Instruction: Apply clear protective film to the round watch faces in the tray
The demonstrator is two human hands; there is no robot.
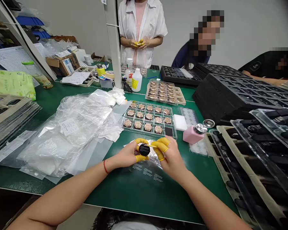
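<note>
My left hand (132,153), in yellow finger cots, grips a round black disc-faced piece (144,149) by its rim. Small white print covers its dark face, which is turned toward me; it looks like a watch head seen from the back. At its right edge, the cotted fingers of my right hand (166,151) are pinched together; what lies between them is too small to make out. Beneath both hands a clear film with white printed text (147,172) lies on the green table (124,195). Just beyond is a clear tray (156,135) with rows of rose-gold watch heads (148,127).
Crumpled plastic bags (69,131) cover the left side. A pink pump bottle (193,134) and white sponge block (180,122) stand right of the tray. Stacked strap trays (252,166) and black foam trays (230,95) fill the right. A person in white (142,28) stands opposite.
</note>
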